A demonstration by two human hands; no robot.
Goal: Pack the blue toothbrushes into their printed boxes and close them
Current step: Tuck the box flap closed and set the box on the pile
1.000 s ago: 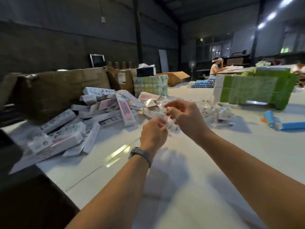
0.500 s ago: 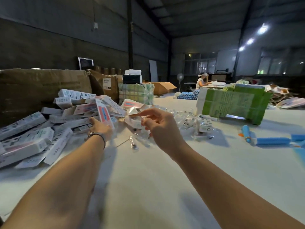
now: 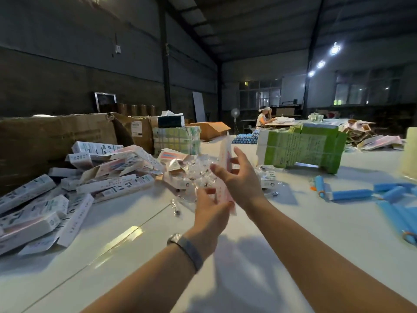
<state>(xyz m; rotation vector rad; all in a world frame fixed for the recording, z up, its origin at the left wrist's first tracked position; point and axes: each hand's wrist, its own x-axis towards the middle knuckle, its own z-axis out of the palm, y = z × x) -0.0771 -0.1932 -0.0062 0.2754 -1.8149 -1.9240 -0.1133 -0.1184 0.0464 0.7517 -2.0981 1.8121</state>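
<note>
Two hands up over the white desk. Left hand gripping the bottom of an upright printed box; right hand beside it, fingers spread, released. Blue toothbrushes lying far right.

Dim warehouse, dark walls, metal roof, three ceiling lamps, windows, white table
</note>
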